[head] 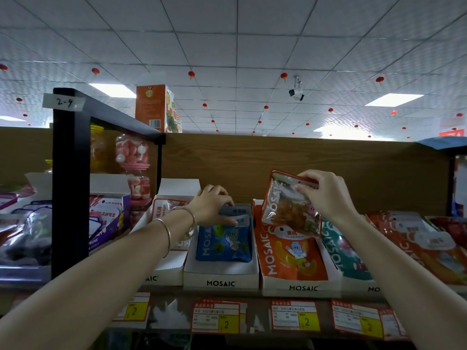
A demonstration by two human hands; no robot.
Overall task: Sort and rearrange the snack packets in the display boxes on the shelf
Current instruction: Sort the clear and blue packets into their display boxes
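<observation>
A row of white MOSAIC display boxes stands on the shelf. My left hand (212,205) grips the top edge of a blue snack packet (223,242) lying in the second box (221,275). My right hand (326,193) holds an orange-red packet (290,208) by its top corner, lifted above the orange box (288,279) that holds more orange packets. A teal packet (346,251) lies in the box to the right, and red packets (414,238) fill the boxes beyond it.
A black shelf post (70,183) stands at left, with candy jars (132,157) behind it and purple packets (106,221) in a box. An orange carton (154,107) sits on top. A wooden back panel (303,168) closes the shelf. Yellow price tags (227,322) line the front edge.
</observation>
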